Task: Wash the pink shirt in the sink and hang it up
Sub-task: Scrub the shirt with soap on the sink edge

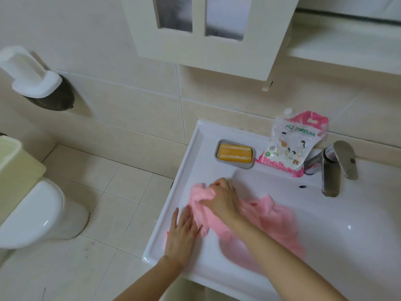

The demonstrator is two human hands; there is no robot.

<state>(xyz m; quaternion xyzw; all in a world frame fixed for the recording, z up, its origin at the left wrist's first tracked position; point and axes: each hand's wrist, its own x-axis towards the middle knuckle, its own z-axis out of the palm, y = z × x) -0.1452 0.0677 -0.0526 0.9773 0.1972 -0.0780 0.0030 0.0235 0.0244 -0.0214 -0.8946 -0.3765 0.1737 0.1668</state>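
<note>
Progress is judged early. At seven o'clock of the pink shirt (275,218), the left hand (182,231) is pressed flat on the sink (173,203) ledge. A bunch of the shirt, draped from ledge into basin, is gripped by the right hand (223,198). Soap bar (235,154) at twelve o'clock is untouched; no suds are seen. Rinsing and hanging are left.

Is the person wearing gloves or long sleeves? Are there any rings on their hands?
No gloves. The left hand and the right hand are both bare, and I can see no rings, bracelet or watch. The left forearm and the right forearm are bare too, with no sleeve showing all the way to the bottom edge of the picture.
</note>
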